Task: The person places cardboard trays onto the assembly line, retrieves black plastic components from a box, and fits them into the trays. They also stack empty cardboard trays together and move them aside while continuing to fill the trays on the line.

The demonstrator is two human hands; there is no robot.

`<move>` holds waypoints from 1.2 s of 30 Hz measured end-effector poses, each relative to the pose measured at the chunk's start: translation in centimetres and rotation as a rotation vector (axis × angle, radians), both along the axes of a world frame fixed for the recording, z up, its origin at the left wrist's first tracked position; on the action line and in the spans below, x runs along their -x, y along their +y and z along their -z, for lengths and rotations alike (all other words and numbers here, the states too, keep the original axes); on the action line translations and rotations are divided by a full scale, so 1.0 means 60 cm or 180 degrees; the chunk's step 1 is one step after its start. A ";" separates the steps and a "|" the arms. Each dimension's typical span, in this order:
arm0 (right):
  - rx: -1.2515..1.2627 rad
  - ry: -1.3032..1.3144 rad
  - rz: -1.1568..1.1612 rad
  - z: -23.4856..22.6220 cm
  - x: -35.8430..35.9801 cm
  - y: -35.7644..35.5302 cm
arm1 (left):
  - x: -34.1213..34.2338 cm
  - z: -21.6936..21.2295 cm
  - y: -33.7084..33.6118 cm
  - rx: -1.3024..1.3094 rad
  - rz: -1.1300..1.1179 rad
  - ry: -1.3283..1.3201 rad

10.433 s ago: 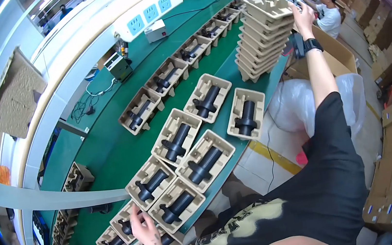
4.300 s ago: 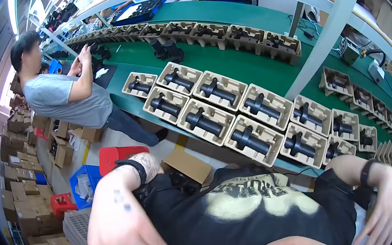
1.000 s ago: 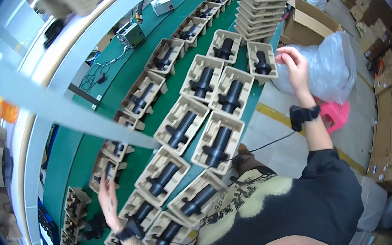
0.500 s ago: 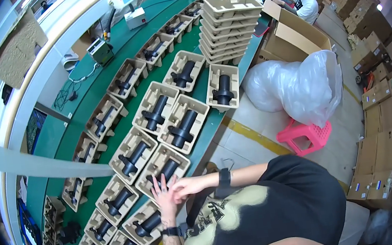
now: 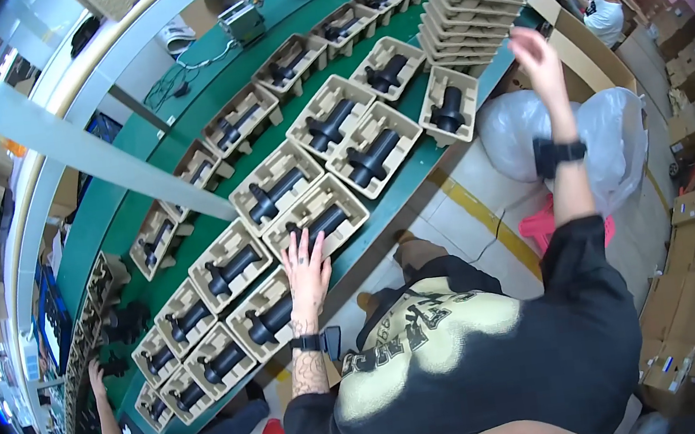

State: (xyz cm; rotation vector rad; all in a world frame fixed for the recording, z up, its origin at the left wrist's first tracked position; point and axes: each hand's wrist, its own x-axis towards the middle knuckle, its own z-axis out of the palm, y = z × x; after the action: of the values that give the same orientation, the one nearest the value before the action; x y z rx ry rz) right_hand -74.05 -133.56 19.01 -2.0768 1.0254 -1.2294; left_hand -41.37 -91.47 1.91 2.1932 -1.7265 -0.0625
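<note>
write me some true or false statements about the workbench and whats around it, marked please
1. The left hand is over a molded tray with a black tubular part. True.
2. That part stands upright. False: it lies on its side.
3. The tray stack is nearer the left hand than the right hand. False: it is nearer the right.
4. The left wrist wears a black band. True.
5. The stool near the clear plastic bag is green. False: it is pink.
</note>
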 end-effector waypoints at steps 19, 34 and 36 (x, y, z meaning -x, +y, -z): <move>-0.2126 0.0327 0.0054 -0.020 0.155 -0.611 | 0.155 -0.272 -0.965 0.0933 -0.0233 0.3737; -0.1515 -0.1307 -0.1695 -0.148 0.076 -0.401 | 0.144 -0.396 -0.805 0.1981 0.0022 0.2542; -0.1773 -0.0849 -0.2362 -0.143 0.073 -0.378 | 0.097 -0.357 -0.690 0.1886 -0.0527 0.3125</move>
State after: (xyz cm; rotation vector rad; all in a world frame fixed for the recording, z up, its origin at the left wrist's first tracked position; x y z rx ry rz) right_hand -78.44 -156.26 27.60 -1.5630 0.3418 -0.6989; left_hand -47.19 -132.87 23.33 1.4470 -0.8522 -0.4396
